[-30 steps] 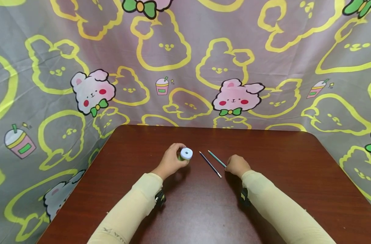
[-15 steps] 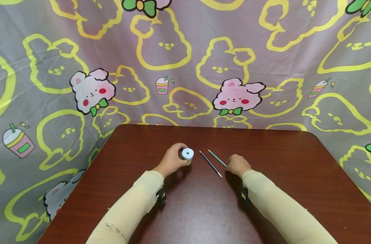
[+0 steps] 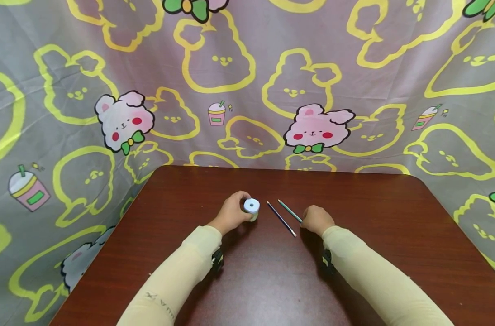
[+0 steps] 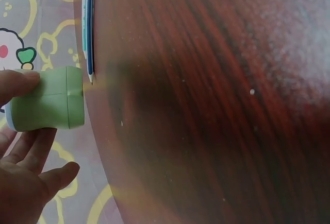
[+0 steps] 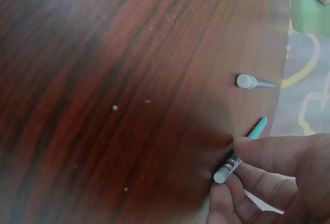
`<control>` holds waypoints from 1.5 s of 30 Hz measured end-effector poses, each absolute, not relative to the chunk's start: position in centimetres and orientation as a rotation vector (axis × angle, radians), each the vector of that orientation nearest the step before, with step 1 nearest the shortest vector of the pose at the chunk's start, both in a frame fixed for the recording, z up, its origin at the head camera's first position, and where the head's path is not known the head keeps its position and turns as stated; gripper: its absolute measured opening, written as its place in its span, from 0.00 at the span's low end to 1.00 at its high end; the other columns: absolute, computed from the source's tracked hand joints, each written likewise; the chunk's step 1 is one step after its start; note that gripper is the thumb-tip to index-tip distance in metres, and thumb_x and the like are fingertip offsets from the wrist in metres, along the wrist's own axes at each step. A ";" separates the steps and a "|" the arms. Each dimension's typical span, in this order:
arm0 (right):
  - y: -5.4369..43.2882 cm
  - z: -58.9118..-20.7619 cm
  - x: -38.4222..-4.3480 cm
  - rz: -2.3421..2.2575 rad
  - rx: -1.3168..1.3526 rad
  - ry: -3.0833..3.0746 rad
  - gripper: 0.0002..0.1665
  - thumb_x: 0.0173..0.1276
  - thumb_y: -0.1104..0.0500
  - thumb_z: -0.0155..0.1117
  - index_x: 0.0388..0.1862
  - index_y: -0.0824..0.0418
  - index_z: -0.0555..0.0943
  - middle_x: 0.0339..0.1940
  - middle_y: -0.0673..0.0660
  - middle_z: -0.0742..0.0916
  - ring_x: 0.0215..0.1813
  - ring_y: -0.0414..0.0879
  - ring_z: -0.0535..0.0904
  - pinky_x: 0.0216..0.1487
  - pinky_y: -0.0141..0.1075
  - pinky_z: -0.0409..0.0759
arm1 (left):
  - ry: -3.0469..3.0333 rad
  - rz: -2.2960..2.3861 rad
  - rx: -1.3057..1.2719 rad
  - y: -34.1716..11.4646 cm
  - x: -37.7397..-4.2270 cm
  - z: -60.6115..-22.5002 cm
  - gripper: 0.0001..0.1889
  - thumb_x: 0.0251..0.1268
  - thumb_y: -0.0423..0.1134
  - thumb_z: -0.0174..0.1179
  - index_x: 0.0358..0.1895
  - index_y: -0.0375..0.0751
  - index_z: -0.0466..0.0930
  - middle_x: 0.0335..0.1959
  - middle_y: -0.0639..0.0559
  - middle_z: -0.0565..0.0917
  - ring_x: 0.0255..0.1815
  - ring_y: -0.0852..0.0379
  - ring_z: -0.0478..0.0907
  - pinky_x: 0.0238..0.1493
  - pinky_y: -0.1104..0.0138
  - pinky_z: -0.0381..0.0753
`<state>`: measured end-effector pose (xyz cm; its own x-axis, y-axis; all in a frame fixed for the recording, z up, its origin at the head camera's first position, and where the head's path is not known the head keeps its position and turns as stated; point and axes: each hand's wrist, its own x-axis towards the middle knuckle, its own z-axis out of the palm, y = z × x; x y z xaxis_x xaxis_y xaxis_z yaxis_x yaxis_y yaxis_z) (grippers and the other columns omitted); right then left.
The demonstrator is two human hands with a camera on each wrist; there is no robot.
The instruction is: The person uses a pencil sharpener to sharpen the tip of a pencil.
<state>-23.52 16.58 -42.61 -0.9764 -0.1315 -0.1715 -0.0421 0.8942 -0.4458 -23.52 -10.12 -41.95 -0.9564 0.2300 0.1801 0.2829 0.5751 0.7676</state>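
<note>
My left hand (image 3: 230,213) holds a green pencil sharpener (image 4: 46,100) by its sides, thumb on one side and fingers on the other. Its whitish top (image 3: 251,206) has a hole in the middle and faces up. The sharpener appears to be off the tabletop. With thumb and fingers, my right hand (image 3: 317,220) pinches a teal pencil (image 3: 289,211) near its eraser end (image 5: 223,175); the tip points away and to the left. Between the hands lies a dark blue pencil (image 3: 281,219), its eraser towards me.
Both pencils are on a dark reddish-brown wooden table (image 3: 255,280). A patterned curtain (image 3: 247,90) with cartoon bunnies hangs behind and along the sides of it. Small pale specks (image 5: 115,107) dot the tabletop.
The left hand has shifted slightly to the right with the sharpener, closer to the pencils. My right hand and both pencils have stayed practically in place.
</note>
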 end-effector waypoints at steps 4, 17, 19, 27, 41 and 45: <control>16.6 -42.6 -23.6 -0.667 -0.135 2.861 0.17 0.54 0.61 0.69 0.42 0.69 0.84 0.42 0.64 0.87 0.42 0.59 0.83 0.43 0.52 0.80 | -2.742 -1.333 -0.453 -10.0 -23.7 -42.1 0.24 0.41 0.24 0.71 0.46 0.32 0.76 0.46 0.40 0.81 0.49 0.46 0.77 0.53 0.55 0.75; 16.5 -42.6 -23.4 -0.665 -0.148 2.875 0.16 0.53 0.62 0.68 0.41 0.68 0.85 0.40 0.63 0.87 0.40 0.57 0.83 0.40 0.51 0.80 | -2.746 -1.331 -0.461 -9.9 -24.3 -42.7 0.23 0.40 0.22 0.70 0.44 0.32 0.76 0.44 0.41 0.81 0.47 0.47 0.77 0.52 0.56 0.75; 16.6 -42.7 -23.4 -0.663 -0.156 2.880 0.16 0.53 0.62 0.67 0.40 0.69 0.85 0.40 0.63 0.87 0.40 0.57 0.83 0.40 0.51 0.80 | -2.757 -1.331 -0.457 -9.9 -24.3 -42.7 0.23 0.40 0.22 0.70 0.45 0.32 0.75 0.44 0.41 0.81 0.47 0.47 0.77 0.52 0.56 0.75; 16.6 -42.7 -23.1 -0.662 -0.174 2.880 0.14 0.55 0.63 0.67 0.40 0.69 0.84 0.37 0.62 0.87 0.37 0.54 0.83 0.40 0.50 0.80 | -2.780 -1.359 -0.424 -9.7 -24.3 -42.8 0.23 0.41 0.21 0.69 0.45 0.32 0.75 0.44 0.41 0.81 0.46 0.47 0.78 0.51 0.56 0.76; 16.7 -42.8 -23.0 -0.682 -0.163 2.884 0.09 0.53 0.63 0.66 0.34 0.66 0.85 0.31 0.59 0.87 0.31 0.50 0.80 0.32 0.48 0.79 | -2.793 -1.405 -0.435 -9.5 -24.5 -43.2 0.22 0.42 0.21 0.69 0.45 0.33 0.74 0.42 0.42 0.81 0.45 0.48 0.78 0.49 0.57 0.77; 16.6 -42.8 -23.1 -0.674 -0.163 2.889 0.09 0.53 0.63 0.65 0.34 0.65 0.85 0.31 0.58 0.87 0.30 0.50 0.79 0.31 0.48 0.78 | -2.797 -1.407 -0.424 -9.5 -24.7 -43.4 0.22 0.41 0.21 0.69 0.44 0.33 0.74 0.42 0.42 0.81 0.44 0.49 0.78 0.49 0.57 0.77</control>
